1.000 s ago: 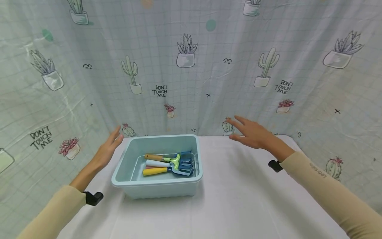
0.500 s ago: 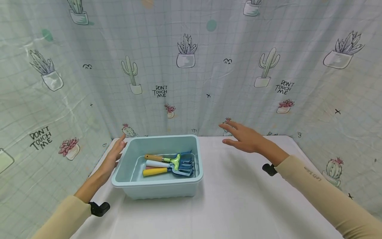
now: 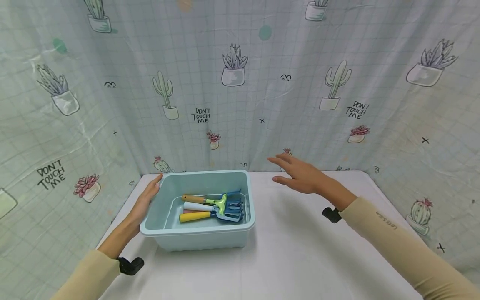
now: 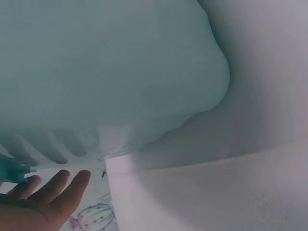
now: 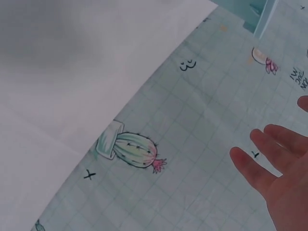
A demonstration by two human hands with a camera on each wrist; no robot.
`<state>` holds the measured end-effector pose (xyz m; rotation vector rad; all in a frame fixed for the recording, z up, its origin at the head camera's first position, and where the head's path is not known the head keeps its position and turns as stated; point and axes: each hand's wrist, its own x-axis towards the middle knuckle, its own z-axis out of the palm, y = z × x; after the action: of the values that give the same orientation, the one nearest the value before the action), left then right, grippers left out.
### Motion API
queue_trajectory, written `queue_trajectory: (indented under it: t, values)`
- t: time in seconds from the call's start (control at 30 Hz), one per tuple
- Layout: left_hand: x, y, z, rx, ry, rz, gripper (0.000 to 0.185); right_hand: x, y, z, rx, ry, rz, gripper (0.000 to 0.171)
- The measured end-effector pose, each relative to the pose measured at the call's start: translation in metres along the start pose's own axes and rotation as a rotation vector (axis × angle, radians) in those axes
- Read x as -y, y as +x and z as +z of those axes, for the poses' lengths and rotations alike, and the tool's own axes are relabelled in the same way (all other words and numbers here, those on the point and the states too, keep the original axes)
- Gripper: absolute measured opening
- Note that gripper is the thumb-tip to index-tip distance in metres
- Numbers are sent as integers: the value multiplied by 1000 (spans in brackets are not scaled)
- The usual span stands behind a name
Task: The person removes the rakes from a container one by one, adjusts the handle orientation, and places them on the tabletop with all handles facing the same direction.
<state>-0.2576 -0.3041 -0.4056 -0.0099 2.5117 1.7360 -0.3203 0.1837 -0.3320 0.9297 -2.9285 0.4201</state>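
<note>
A light blue plastic bin (image 3: 202, 241) stands on the table, left of the middle. Inside lie several small garden tools, piled together: a hand rake with a yellow handle (image 3: 195, 216), one with a white handle (image 3: 196, 206), and a lime-green tool head (image 3: 221, 203) near a wooden handle (image 3: 193, 198). My left hand (image 3: 144, 202) is at the bin's left side, fingers extended along the rim; contact is hard to tell. In the left wrist view its fingers (image 4: 70, 195) look relaxed beside the bin wall. My right hand (image 3: 300, 175) hovers right of the bin, fingers spread, holding nothing.
A white cloth covers the table (image 3: 277, 258). Behind and on both sides hangs a pale curtain (image 3: 262, 100) printed with cacti. Black straps with small mounts sit on both wrists.
My left hand has come in toward the bin's left rim. My right hand has shifted left and slightly lower, nearer the bin. The bin and tools have stayed put.
</note>
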Motion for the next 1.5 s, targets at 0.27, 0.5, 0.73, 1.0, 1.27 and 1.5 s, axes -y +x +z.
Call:
queue_trajectory:
  t: [0.27,0.5,0.73,1.0,1.27,1.5]
  values:
    - [3,3,1,15,15,-86,63,10,5,3,-1,18,-18,71]
    - [7,3,0,35,19,-113,63,18,10,4,1,38,-41,70]
    - [6,2,0,44,-15,-132,63,32,19,0,14,31,-76,70]
    - [5,0,0,35,-42,-117,63,50,34,0,32,49,-111,68]
    - [5,1,0,26,-29,-112,63,67,51,3,77,89,-144,65]
    - [7,4,0,25,-37,-120,64,81,65,6,121,81,-168,62]
